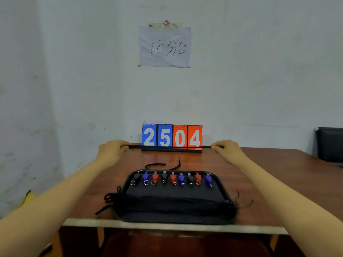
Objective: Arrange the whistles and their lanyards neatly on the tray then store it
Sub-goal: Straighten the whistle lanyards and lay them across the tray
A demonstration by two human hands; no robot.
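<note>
Blue-orange scoreboard: 2504 | wall paper: 记分台 | lanyard stretched in front

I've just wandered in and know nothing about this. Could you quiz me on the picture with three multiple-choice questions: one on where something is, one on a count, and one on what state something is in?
1. Where on the tray do the whistles lie?
A. In a row along its far side
B. In a heap at its near edge
C. Stacked in one corner

2. How many whistles are in the row?
A. Five
B. Nine
C. Twelve

3. What are the left hand and right hand doing?
A. Lying flat and idle
B. Holding a black lanyard taut between them
C. Lifting the tray

Answers:
1 A: the whistles stand side by side just inside the far rim.
2 B: three black, three blue and three red can be counted.
3 B: each hand grips one end, and the strap runs straight across.
</note>
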